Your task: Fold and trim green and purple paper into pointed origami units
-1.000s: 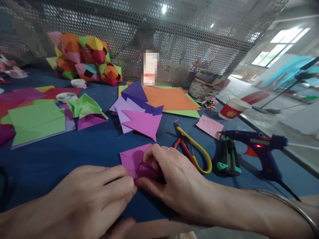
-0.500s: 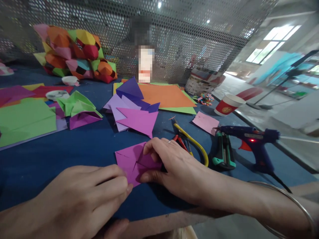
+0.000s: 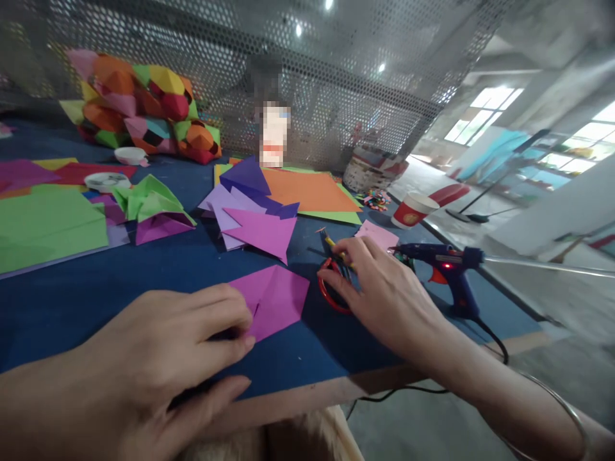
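Observation:
A folded purple paper (image 3: 276,298) lies on the blue tabletop (image 3: 120,288) near the front edge. My left hand (image 3: 177,346) rests on its left corner with fingers curled, pressing it down. My right hand (image 3: 384,291) is off the paper and lies over the scissors (image 3: 330,282) with red and yellow handles, fingers bent around the handles. A blue glue gun (image 3: 444,262) with a lit red lamp stands just right of that hand.
More folded purple pieces (image 3: 254,214), orange and green sheets (image 3: 312,192), green folded paper (image 3: 148,202), a stack of coloured paper solids (image 3: 144,109), tape rolls (image 3: 106,182), a red paper cup (image 3: 413,210) and a perforated metal screen (image 3: 336,77) behind. A person sits beyond the screen.
My right hand has left the purple paper and moved right onto the scissors. The left hand stays on the paper's left corner. The view has swung slightly right.

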A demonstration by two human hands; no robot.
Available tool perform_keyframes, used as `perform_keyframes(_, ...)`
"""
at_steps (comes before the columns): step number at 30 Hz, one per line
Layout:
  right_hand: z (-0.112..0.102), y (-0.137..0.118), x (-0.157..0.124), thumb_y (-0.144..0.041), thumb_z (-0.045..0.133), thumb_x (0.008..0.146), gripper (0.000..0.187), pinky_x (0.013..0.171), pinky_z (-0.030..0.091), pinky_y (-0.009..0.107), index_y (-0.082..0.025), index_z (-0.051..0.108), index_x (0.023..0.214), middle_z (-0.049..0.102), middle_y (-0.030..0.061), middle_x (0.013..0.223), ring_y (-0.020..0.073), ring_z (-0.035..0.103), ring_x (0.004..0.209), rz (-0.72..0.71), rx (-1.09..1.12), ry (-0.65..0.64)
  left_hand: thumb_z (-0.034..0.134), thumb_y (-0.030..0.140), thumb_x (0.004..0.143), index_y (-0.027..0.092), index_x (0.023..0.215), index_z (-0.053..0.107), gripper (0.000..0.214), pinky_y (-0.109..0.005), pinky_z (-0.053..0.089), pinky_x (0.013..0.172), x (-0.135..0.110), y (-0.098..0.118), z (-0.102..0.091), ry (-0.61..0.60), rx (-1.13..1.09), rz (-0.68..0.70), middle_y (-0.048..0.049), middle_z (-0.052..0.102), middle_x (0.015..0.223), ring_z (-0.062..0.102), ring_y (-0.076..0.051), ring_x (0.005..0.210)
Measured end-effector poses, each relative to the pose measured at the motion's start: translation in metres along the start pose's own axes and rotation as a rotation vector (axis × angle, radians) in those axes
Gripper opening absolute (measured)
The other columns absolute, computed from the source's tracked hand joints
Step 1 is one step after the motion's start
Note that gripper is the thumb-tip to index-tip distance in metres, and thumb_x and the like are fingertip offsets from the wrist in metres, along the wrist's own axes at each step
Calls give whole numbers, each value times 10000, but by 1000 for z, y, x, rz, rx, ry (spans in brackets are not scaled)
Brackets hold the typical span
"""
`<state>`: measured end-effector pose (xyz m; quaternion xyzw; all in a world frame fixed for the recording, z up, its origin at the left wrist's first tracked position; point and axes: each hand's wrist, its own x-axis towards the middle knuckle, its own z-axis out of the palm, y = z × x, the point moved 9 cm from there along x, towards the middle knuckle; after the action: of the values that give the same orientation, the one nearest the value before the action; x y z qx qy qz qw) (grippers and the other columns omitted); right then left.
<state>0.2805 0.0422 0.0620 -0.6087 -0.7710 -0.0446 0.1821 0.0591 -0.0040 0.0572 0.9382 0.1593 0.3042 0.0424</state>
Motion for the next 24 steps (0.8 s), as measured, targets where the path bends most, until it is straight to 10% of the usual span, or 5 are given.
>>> perform_keyframes(5,8,25,-3,-323,713,1102,131,716,439,338,-212,645,1119,782,71,930,278,757,829,133,-72,-213,640,216,1102,279,1233,825,235,-487,659,1195,-1,-9,3,-90,-24,9,-42,854,1439,780,-290,1393)
perform_keyframes(12,-1,38,-6,-172,705,882,510,689,419,311,-171,636,1388,647,-35,822,207,646,729,165,143,-200,699,259,1130,361,1326,844,264,-443,647,1242,-4,-40,6,-244,-210,-37,4,829,1540,779,-259,1467)
perform_keyframes(16,-10,14,-13,-393,744,968,437,579,421,304,-210,617,1344,535,-95,735,158,525,573,236,610,-156,662,181,1121,360,1321,862,334,-379,642,1226,-4,-45,3,-227,-251,-17,24,825,1545,769,-224,1478)
perform_keyframes(24,46,-71,-10,-410,739,1076,270,588,580,273,-294,505,1147,665,-113,662,157,693,570,201,1319,-306,709,80,1018,337,1170,910,360,-249,678,1109,1,-37,-4,-224,-248,-9,-2,857,1454,864,-219,1273)
